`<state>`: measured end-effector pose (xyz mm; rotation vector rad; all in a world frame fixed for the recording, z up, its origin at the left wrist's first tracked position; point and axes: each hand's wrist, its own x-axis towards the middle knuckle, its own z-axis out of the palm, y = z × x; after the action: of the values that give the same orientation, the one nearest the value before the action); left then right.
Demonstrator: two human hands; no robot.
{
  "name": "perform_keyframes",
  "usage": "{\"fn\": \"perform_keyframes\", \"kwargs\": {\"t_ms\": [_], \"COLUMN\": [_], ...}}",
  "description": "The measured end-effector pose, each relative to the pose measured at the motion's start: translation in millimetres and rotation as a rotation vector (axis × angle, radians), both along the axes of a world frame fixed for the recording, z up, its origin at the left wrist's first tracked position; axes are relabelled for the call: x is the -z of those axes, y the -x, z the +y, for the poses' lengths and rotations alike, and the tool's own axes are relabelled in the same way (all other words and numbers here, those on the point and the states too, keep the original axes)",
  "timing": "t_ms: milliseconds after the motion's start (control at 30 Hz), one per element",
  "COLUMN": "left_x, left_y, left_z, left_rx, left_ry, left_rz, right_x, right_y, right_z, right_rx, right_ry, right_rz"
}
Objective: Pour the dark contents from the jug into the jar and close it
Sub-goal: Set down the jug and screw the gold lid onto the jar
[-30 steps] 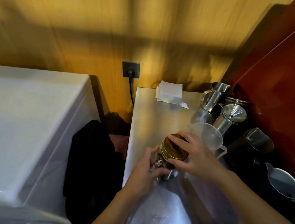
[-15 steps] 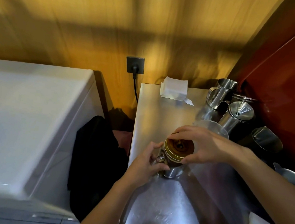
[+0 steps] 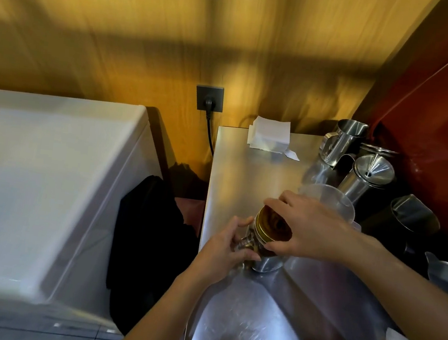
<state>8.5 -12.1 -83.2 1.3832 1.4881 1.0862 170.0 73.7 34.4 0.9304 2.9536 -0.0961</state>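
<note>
The jar [image 3: 260, 247], standing on the table [image 3: 248, 170], is being steadied by the left hand [image 3: 224, 250] while the gold lid [image 3: 272, 228] is being gripped by the right hand [image 3: 311, 230]; closing is judged underway, with further twisting likely being required.

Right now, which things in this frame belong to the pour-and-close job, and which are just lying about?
Job:
- glass jar of dark contents, held by left hand
- gold metal lid, under right hand
- clear plastic jug, behind the jar

Lying about:
- steel pitchers
- steel funnel
- white napkin stack
- black cloth
- wall socket
</note>
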Motion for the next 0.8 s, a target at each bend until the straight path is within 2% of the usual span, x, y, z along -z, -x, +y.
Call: {"fn": "perform_keyframes", "kwargs": {"t_ms": [167, 400, 567, 667, 800], "left_x": [3, 6, 11, 12, 12], "left_y": [1, 1, 2, 2, 2], "left_z": [1, 2, 4, 4, 3], "left_rx": [-0.008, -0.016, -0.019, -0.021, -0.015], "left_ry": [-0.005, -0.020, -0.016, -0.022, -0.021], "left_rz": [0.018, 0.041, 0.079, 0.066, 0.057], "right_x": [-21, -19, -16, -14, -10], "right_y": [-4, 1, 3, 3, 8], "right_z": [14, 18, 20, 18, 2], "right_rx": [-0.094, -0.150, -0.151, -0.111, -0.040], "right_ry": [0.237, 0.344, 0.394, 0.248, -0.168], "right_rz": [0.040, -0.074, -0.066, -0.115, -0.173]}}
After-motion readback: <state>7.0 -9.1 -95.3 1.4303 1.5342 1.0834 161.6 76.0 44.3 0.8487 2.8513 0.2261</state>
